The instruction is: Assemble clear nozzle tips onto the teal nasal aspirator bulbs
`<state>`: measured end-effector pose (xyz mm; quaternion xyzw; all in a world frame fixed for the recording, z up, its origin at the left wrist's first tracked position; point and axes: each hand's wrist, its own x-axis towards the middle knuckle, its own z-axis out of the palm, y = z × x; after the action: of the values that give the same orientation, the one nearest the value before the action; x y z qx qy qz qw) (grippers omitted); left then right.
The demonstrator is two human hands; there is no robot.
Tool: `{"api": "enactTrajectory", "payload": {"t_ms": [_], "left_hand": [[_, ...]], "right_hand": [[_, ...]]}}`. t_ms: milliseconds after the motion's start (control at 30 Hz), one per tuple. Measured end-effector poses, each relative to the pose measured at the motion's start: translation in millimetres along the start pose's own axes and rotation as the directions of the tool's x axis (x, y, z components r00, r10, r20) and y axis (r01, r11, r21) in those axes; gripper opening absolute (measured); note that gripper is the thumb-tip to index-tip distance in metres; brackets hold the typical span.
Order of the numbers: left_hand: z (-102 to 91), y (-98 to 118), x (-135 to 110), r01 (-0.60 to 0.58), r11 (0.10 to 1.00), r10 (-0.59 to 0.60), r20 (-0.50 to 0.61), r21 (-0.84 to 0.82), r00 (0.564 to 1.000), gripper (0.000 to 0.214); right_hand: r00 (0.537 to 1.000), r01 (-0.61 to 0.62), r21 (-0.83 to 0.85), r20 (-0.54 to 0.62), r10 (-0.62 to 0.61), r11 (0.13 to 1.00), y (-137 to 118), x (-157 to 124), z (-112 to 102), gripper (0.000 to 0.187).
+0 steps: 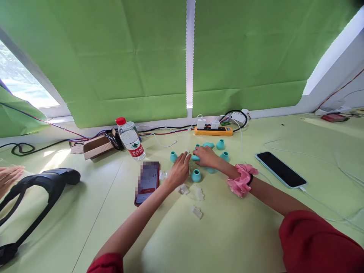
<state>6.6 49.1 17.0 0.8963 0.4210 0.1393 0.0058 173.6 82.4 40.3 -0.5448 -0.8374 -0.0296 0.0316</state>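
Observation:
Several small teal hollow pieces, with round bases and narrow necks, are grouped on the table. One teal piece [195, 158] is at the fingertips of my right hand [207, 156], whose fingers are closed on it. My left hand [179, 169] is beside it, fingers stretched out, between one upright teal piece [173, 156] and another teal piece [196, 176]. Whether anything lies under its palm is hidden. Small clear plastic pieces [197, 212] are scattered nearer to me, and some lie beside my left wrist. More teal pieces [220, 144] stand beyond my right hand.
Left of my arm lies a phone with a lit screen [148, 182]. Behind it are a water bottle [131, 140] and an open cardboard box [98, 147]. An orange power strip [214, 131] sits at the back; a charging phone [281, 169] is right. Another person's hand [10, 178] is far left near a black frame [48, 189].

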Motion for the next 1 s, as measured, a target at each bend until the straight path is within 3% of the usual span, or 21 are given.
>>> {"api": "enactTrajectory", "payload": {"t_ms": [133,233,400,533,667,700,767,800,900,1000], "left_hand": [[10.3,-9.5,47.4,0.012,1.000,-0.012,0.023,-0.004,1.000,0.055],[23.0,-16.2,66.3,0.019,1.000,-0.019,0.050,-0.001,0.999,0.050],[35.1,-19.1,66.1,0.037,0.999,-0.037,0.095,0.000,0.995,0.034],[31.1,-11.3,48.7,0.017,1.000,-0.016,0.091,-0.006,0.996,0.031],[22.0,-7.0,30.1,-0.017,1.000,0.018,0.084,-0.008,0.996,0.034],[20.1,-7.3,27.4,-0.026,1.000,0.027,0.082,-0.010,0.996,0.034],[17.7,-9.1,25.3,-0.046,0.999,0.047,0.077,-0.014,0.996,0.036],[17.5,-10.3,25.7,-0.055,0.998,0.056,0.074,-0.015,0.996,0.037],[20.2,-13.0,28.3,-0.077,0.997,0.078,0.076,-0.015,0.994,0.035],[23.8,-12.1,26.2,-0.091,0.996,0.093,0.088,-0.020,0.992,0.030]], "right_hand": [[0.999,-0.028,-0.018,0.020,0.029,0.999,8.2,-6.8,7.2,0.028],[0.995,-0.098,-0.007,0.011,0.098,0.995,24.6,-7.0,4.0,0.025],[0.967,-0.254,0.043,-0.021,0.255,0.966,56.2,-5.9,-2.0,0.033],[0.959,-0.271,0.100,-0.053,0.277,0.957,60.9,-7.9,-7.5,0.036],[0.963,-0.178,0.158,-0.174,0.204,0.971,26.0,-25.6,-14.5,0.046],[0.969,-0.112,0.179,-0.199,0.148,0.977,12.8,-32.8,-13.3,0.045],[0.955,0.151,0.273,-0.290,-0.069,0.950,-13.0,-47.4,-6.0,0.043],[0.947,0.232,0.272,-0.282,-0.153,0.934,-23.4,-53.7,-0.5,0.043],[0.950,0.269,0.238,-0.224,-0.217,0.933,-35.8,-64.1,14.0,0.028],[0.960,0.219,0.240,-0.226,-0.165,0.946,-20.1,-61.5,12.3,0.021]]}}
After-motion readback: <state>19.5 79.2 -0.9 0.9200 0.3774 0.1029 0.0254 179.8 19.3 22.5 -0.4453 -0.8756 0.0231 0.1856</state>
